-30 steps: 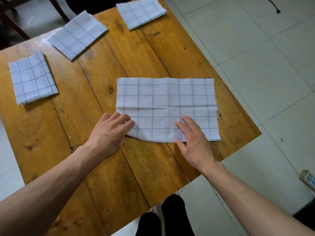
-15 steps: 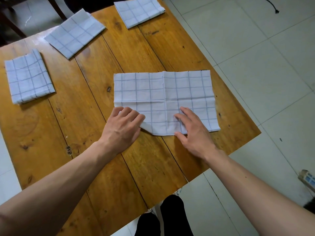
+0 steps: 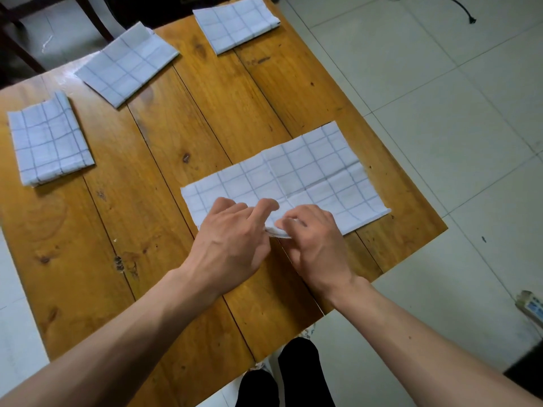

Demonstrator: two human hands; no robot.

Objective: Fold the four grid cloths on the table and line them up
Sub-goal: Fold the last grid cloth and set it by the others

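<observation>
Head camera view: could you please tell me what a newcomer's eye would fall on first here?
Two bare hands meet at the near edge of a half-open grid cloth on the wooden table: the left hand and right hand pinch that edge together. Three folded cloths sit along the far side: one at left, one further back, one at the far edge.

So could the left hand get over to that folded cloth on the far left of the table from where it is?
Probably yes. The left hand is busy pinching the near edge of the unfolded cloth, but only bare table lies between it and the folded cloth; nothing blocks the way once it lets go.
</observation>
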